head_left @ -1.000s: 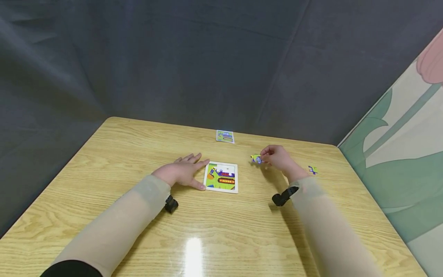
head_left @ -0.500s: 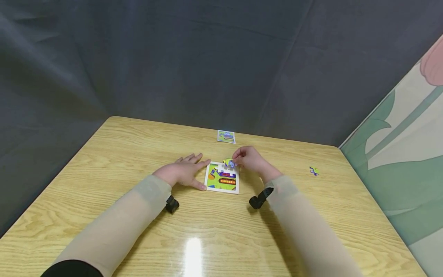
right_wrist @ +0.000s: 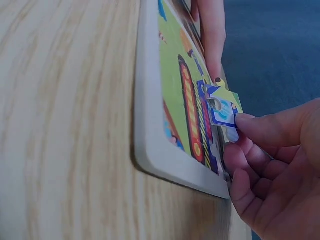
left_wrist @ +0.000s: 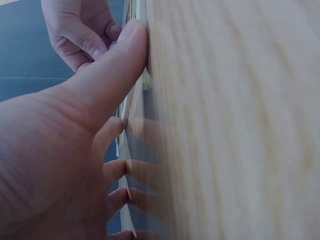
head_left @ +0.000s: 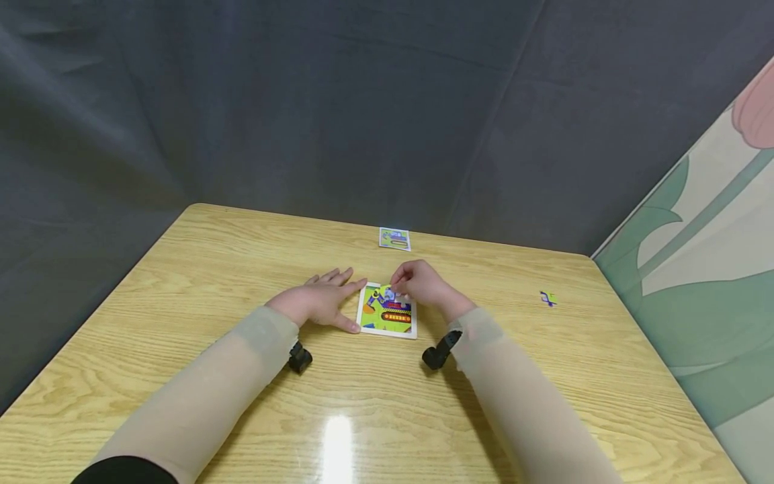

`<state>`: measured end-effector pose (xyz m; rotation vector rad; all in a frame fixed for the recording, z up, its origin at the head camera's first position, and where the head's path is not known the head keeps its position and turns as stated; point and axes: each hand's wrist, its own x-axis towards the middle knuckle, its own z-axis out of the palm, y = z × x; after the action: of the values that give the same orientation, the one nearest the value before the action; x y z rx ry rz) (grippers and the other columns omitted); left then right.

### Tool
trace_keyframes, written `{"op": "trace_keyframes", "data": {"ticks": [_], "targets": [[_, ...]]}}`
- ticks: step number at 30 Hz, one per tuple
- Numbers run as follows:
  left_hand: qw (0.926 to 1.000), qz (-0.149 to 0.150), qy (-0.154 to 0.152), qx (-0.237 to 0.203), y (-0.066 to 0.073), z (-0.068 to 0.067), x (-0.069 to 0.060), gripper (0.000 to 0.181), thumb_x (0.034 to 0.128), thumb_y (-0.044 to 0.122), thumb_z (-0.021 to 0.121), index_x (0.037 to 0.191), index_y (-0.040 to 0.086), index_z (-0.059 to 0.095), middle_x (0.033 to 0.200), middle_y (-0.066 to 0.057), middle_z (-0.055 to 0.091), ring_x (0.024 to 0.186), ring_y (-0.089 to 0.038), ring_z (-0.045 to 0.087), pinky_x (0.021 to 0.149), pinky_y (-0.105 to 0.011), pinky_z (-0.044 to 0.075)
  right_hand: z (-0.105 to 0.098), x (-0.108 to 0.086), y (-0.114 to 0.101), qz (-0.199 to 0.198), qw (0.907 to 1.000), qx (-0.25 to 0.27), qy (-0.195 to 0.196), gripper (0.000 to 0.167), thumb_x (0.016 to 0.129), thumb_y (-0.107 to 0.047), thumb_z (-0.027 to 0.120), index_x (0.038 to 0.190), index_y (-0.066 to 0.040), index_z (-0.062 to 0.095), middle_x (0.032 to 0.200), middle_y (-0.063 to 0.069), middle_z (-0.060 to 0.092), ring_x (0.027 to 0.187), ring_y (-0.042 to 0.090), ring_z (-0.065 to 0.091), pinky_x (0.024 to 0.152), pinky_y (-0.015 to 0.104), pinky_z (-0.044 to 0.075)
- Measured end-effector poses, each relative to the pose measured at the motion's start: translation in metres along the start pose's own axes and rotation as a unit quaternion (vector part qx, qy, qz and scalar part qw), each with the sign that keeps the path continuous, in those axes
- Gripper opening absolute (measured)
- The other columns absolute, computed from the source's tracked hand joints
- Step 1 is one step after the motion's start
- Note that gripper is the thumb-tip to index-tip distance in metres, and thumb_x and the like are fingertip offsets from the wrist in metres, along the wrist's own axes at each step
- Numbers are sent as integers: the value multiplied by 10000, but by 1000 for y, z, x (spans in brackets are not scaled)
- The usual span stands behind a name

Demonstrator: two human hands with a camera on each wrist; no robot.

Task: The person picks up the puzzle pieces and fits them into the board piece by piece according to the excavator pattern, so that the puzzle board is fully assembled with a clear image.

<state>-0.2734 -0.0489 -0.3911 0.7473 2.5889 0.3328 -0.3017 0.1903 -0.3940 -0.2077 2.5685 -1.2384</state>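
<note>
A square jigsaw puzzle in a white-rimmed tray (head_left: 389,333) lies on the wooden table, its picture showing a digger on green. My left hand (head_left: 320,301) rests beside it with fingers spread, thumb and index finger touching the tray's left edge. Between thumb and fingers, my right hand (head_left: 425,285) pinches a jigsaw piece (right_wrist: 224,113) printed in yellow, blue and white. That piece is tilted over the upper part of the puzzle; in the right wrist view its lower edge meets the picture, though whether it sits in its slot I cannot tell.
Behind the tray, near the table's far edge, lies a small picture card (head_left: 395,238) of a similar digger. One loose jigsaw piece (head_left: 547,298) lies to the right. A dark curtain (head_left: 338,121) hangs behind, and a flower-patterned panel (head_left: 713,269) borders the right side.
My right hand has carried the jigsaw piece leftward from the table beside the tray to above the puzzle, then lower onto it. My left hand has stayed at the tray's edge.
</note>
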Motion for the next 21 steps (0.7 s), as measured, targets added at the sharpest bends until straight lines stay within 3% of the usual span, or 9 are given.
{"op": "trace_keyframes", "data": {"ticks": [13, 21], "targets": [[10000, 40, -11, 26, 1, -1, -1, 1024, 827, 659, 653, 1607, 268, 117, 1649, -99, -22, 1490, -337, -37, 1162, -574, 32, 8, -3, -1, 64, 9993, -260, 262, 60, 945, 4, 637, 963, -52, 646, 922, 108, 586, 867, 236, 542, 759, 319, 457], [10000, 16, -43, -16, 2, -2, -2, 1019, 832, 645, 661, 1606, 276, 110, 1648, -94, -30, 1489, -335, -44, 1162, -569, 21, 11, -3, -2, 13, 9987, -432, 287, 27, 953, -25, 642, 976, -38, 636, 921, 108, 575, 867, 235, 533, 756, 321, 448]]}}
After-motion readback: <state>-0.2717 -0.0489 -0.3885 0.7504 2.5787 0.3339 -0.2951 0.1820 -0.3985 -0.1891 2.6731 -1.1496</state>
